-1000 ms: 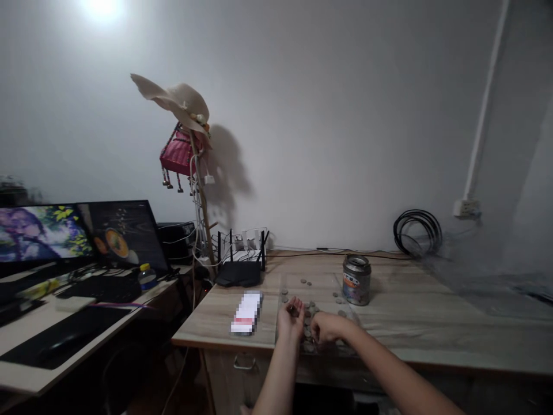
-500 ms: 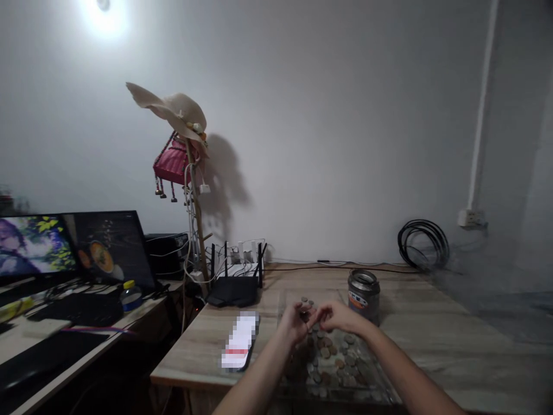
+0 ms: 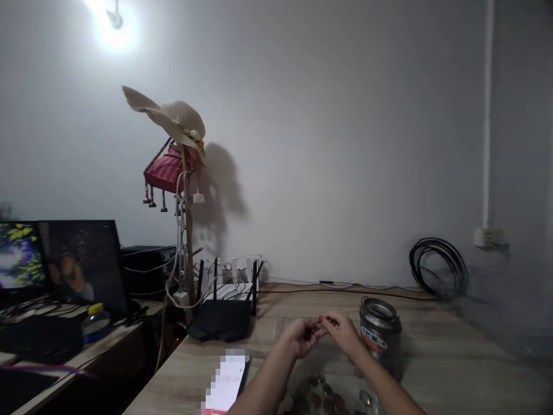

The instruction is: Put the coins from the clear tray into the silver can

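Note:
My left hand (image 3: pixel 306 337) is raised above the coins, its palm turned up and its fingers curled. Against its fingertips is my right hand (image 3: pixel 339 329), with thumb and forefinger pinched together. Whatever lies between the two hands is too small to make out. Below them, several coins (image 3: pixel 316 396), silvery and brownish, lie loose near the bottom edge of the view, partly behind my forearms. A clear jar (image 3: pixel 391 351) with a grey ring-shaped top and an orange-and-white label stands upright just right of my right hand.
A phone (image 3: pixel 227 380) lies on the wooden table (image 3: pixel 173 383) left of my forearm. Behind it sits a black router (image 3: pixel 222 320) with upright antennas. Coiled black cable (image 3: pixel 438 268) rests at the back right. Monitors (image 3: pixel 82 265) and a yellow-capped bottle (image 3: pixel 95 324) occupy the left desk.
My view has tilted up, so the table and coins sit lower. My hands have come closer together, and the right fingers now meet the left fingertips.

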A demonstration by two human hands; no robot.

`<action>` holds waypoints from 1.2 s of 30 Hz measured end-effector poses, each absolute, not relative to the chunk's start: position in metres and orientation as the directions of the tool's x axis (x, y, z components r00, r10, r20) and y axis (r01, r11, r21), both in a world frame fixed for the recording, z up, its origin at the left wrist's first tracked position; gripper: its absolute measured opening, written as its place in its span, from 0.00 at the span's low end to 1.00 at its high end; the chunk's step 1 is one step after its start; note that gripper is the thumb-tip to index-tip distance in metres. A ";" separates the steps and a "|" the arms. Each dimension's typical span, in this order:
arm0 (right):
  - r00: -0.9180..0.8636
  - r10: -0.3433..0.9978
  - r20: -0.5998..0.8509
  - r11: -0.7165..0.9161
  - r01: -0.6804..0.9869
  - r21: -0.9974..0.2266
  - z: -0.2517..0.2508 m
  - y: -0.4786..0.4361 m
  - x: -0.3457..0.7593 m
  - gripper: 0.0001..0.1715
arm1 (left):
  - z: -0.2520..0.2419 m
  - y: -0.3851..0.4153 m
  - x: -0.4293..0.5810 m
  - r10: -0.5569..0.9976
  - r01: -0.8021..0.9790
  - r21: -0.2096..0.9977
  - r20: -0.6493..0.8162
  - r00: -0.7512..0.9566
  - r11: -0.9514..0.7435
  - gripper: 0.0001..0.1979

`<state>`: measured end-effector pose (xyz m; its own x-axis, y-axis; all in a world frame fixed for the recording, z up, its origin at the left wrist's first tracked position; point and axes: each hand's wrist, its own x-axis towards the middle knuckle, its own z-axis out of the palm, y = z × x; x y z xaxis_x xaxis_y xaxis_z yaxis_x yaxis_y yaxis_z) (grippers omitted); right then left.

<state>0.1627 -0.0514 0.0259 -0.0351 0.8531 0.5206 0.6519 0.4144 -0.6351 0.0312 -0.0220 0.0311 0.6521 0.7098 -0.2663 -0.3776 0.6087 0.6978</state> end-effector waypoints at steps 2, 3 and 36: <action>-0.029 0.838 0.544 0.447 0.607 -0.657 0.021 -0.052 0.163 0.20 | 0.030 -0.020 0.028 0.669 -0.280 0.759 -0.261 0.696 0.588 0.06; -0.029 0.837 0.546 0.457 0.586 -0.669 0.020 -0.054 0.163 0.20 | 0.029 -0.019 0.026 0.666 -0.232 0.807 -0.246 0.704 0.543 0.07; 0.328 0.494 0.805 -0.155 0.945 -0.290 0.064 -0.095 0.253 0.10 | 0.018 -0.035 0.018 0.596 0.246 0.969 -0.215 0.774 0.030 0.17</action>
